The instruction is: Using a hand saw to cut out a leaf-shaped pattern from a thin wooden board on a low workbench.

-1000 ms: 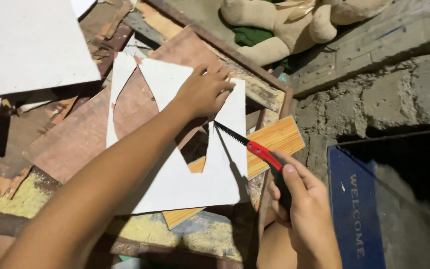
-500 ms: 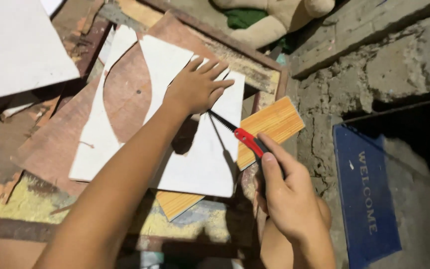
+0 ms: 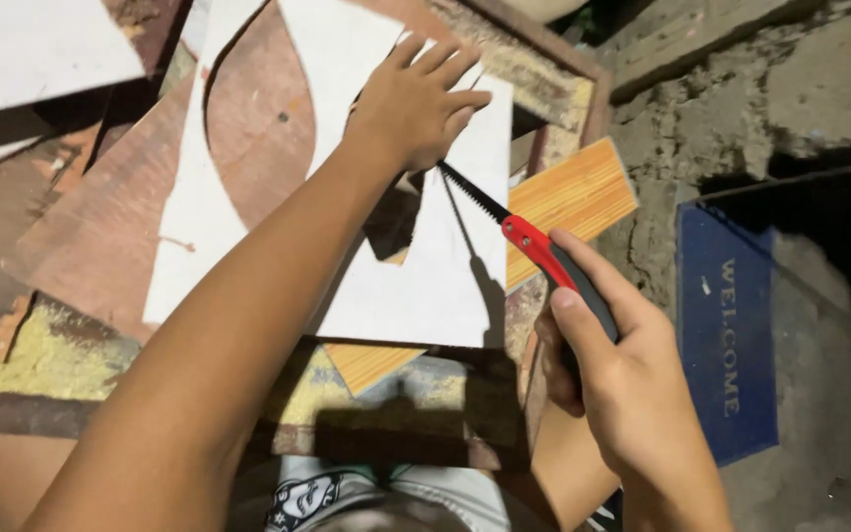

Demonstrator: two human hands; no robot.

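Observation:
My left hand (image 3: 416,103) presses flat, fingers spread, on a white board (image 3: 435,266) with curved pieces cut out of it. My right hand (image 3: 613,365) grips the red and black handle of a small hand saw (image 3: 534,241). Its dark toothed blade runs up and left, with the tip against the white board just beside my left hand. Under the white board lies an orange wood-grain plank (image 3: 573,202), sticking out on the right and at the bottom.
A reddish brown board (image 3: 91,227) lies under the white one on a rusty, paint-flecked metal frame (image 3: 41,409). Another white sheet (image 3: 32,49) sits top left. A blue doormat (image 3: 731,325) lies on the rough concrete ground at right.
The view has shifted closer and downward over the boards. My right hand and the saw sit lower right in view, the blade still at the white board; my left hand stays pressed on it.

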